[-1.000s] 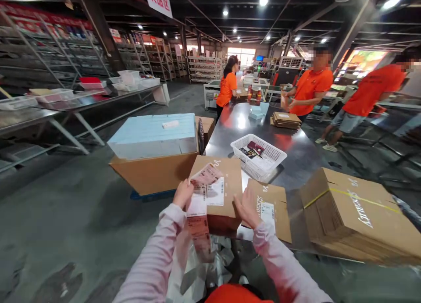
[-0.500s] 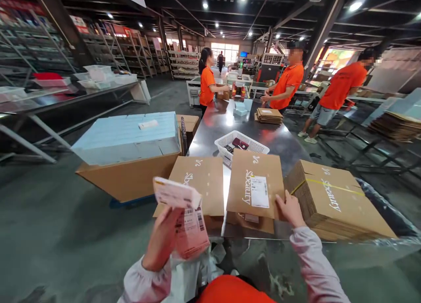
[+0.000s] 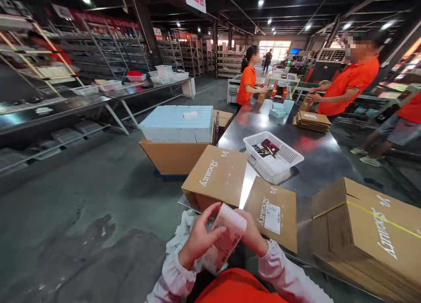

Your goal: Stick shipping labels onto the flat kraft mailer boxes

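Note:
A folded strip of printed shipping labels [image 3: 234,219] is up in front of my body, its lower end hanging down. My left hand [image 3: 200,239] pinches its left side, thumb across the front. My right hand [image 3: 253,235] grips the strip's right edge, with most of its fingers hidden behind the paper. Beyond my right hand lies a flat brown carton [image 3: 287,211] bearing a white label [image 3: 272,218]. To its left is a stack of flat cartons [image 3: 226,167] with white lettering and no label visible on top.
A yellow-strapped carton bundle [image 3: 362,219] stands at the right. Farther back, a white basket [image 3: 292,158] holds small packets. Pale blue boxes [image 3: 171,121] fill a large carton at the left. Two co-workers in orange shirts stand along the metal table [image 3: 312,162]; crumpled white paper [image 3: 180,233] hangs below its edge.
My right hand has left the labelled carton and come to the label strip. My left hand has brought the strip in toward my body. The view has swung left.

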Demonstrator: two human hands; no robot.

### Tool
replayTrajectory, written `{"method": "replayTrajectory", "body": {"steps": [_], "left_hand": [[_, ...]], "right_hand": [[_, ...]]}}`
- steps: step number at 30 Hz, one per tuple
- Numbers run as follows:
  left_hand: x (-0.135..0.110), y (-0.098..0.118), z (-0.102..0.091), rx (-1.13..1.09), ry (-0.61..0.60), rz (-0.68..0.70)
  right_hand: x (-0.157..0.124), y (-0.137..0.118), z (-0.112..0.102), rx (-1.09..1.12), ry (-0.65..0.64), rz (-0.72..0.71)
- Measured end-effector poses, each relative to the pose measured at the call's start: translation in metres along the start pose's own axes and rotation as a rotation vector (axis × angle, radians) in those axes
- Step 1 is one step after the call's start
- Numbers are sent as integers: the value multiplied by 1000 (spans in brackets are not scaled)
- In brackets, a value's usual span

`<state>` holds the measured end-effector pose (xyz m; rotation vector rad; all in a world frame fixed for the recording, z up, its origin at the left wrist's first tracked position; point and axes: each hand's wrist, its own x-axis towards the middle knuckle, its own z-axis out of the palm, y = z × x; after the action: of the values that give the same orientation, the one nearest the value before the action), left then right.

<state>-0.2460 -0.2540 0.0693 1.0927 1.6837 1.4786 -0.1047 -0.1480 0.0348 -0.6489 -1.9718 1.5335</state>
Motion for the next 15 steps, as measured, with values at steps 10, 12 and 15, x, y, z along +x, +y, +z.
{"method": "replayTrajectory", "body": {"steps": [10, 12, 15], "left_hand": [[15, -5, -4, -143, 138, -173], [20, -7, -8, -217, 133, -167], [26, -8, -15, -365, 59, -122]], "right_hand": [[12, -48, -28, 24, -351, 22], [18, -50, -11, -71, -228, 22], [27, -43, 8, -84, -39, 99]]}}
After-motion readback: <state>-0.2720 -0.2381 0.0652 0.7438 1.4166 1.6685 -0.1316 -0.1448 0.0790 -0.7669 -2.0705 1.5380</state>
